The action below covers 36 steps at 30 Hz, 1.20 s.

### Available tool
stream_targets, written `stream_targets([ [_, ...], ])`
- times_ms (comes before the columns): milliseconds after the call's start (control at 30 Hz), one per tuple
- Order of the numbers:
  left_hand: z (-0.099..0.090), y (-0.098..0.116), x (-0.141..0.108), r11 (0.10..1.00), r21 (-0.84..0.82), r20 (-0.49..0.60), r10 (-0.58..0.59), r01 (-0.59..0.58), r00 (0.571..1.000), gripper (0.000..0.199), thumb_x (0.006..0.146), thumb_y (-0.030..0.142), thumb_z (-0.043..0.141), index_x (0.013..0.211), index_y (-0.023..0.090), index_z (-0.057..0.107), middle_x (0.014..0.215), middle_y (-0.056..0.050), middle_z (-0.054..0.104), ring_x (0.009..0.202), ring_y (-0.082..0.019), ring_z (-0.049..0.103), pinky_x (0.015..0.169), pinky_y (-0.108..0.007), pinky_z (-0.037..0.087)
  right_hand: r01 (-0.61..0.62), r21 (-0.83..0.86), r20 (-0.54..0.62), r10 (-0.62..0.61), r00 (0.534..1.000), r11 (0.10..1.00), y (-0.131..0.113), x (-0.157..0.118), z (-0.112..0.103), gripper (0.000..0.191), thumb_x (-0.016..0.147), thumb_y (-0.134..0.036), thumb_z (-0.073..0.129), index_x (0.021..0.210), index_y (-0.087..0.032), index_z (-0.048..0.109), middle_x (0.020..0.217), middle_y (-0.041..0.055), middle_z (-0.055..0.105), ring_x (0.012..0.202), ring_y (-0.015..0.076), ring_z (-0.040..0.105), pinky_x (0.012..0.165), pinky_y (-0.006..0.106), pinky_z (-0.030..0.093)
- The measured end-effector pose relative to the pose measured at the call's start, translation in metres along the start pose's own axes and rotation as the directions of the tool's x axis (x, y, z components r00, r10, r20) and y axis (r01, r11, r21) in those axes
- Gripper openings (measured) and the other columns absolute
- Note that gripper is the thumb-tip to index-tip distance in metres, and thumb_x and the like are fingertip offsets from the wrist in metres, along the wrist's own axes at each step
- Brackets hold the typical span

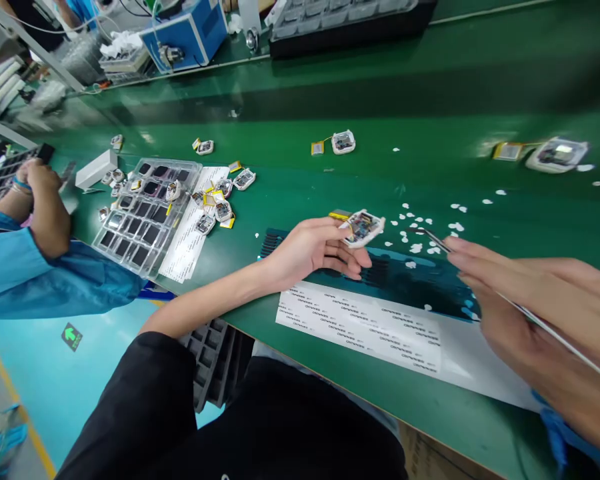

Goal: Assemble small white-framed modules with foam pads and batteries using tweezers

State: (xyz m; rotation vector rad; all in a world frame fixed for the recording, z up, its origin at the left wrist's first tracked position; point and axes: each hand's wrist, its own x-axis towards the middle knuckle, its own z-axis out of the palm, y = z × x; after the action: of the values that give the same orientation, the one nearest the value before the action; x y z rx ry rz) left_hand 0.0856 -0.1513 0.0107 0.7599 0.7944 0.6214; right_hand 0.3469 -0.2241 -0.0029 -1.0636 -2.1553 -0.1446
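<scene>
Inside the counter's (445,143) near edge, with room beyond, a circuit housing (364,229), long axis roughly crosswise, is being pinched by the left hand (317,248), left-pointing tweezers (436,241) by the curled right hand (520,293).

One board unit (363,230) was held, four lay singly, and at least five lay heaped.

Two of the wearer's own hands showed, a left hand (315,250) and a right hand (515,297), with one slim metal tool (437,241). One battery (340,215) sat beside the held unit. One more unit lay on the one clear tray (189,175); those near the one white carton (96,170) were too small to count. White flakes (417,248) numbered more than twenty. There were one dark film strip (425,287), one printed sheet (360,327) before the wearer, at least one other sheet (183,250) beside the clear tray, one blue box (190,37) and one floor sign (72,337).
</scene>
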Motion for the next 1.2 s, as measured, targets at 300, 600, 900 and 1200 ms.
stream_targets([
  [300,0.009,-0.015,-0.003,0.929,0.269,-0.065,0.280,-0.254,0.958,0.014,0.091,0.028,0.070,0.094,0.015,0.065,0.083,-0.001,0.072,0.075,-0.010,0.066,0.067,-0.021,0.053,0.083,0.007,0.197,-0.082,0.977,0.997,-0.015,-0.004,-0.013,0.056,0.107,-0.025,0.041,0.161,-0.035,0.036,0.136,0.0001,0.071,0.109,0.0227,0.070,0.083,0.040,0.059],
  [600,0.012,-0.016,-0.005,0.959,0.117,-0.216,0.277,-0.257,0.936,0.037,0.073,0.035,0.087,0.088,0.019,0.058,0.068,0.004,0.070,0.063,-0.012,0.074,0.064,-0.024,0.062,0.057,0.004,0.233,-0.057,0.971,0.998,-0.030,-0.004,-0.010,0.064,0.102,-0.018,0.048,0.162,-0.034,0.035,0.137,-0.0016,0.070,0.111,0.0254,0.069,0.088,0.044,0.059],
  [900,0.017,-0.023,-0.007,0.961,0.067,-0.192,0.275,-0.267,0.942,0.044,0.070,0.035,0.090,0.076,0.019,0.049,0.065,0.006,0.066,0.059,-0.012,0.073,0.057,-0.023,0.063,0.077,-0.034,0.242,-0.067,0.968,0.996,-0.043,-0.005,-0.005,0.058,0.106,-0.030,0.031,0.163,-0.030,0.033,0.135,-0.0006,0.071,0.111,0.0298,0.068,0.092,0.050,0.055],
  [1200,0.021,-0.021,-0.008,0.971,0.059,-0.230,0.241,-0.234,0.943,0.053,0.063,0.042,0.095,0.072,0.019,0.049,0.065,0.005,0.065,0.056,-0.012,0.070,0.054,-0.024,0.060,0.111,-0.071,0.199,-0.095,0.975,0.991,-0.041,-0.008,0.001,0.063,0.100,-0.023,0.029,0.163,-0.030,0.034,0.131,0.0006,0.073,0.105,0.0299,0.069,0.083,0.050,0.057],
])
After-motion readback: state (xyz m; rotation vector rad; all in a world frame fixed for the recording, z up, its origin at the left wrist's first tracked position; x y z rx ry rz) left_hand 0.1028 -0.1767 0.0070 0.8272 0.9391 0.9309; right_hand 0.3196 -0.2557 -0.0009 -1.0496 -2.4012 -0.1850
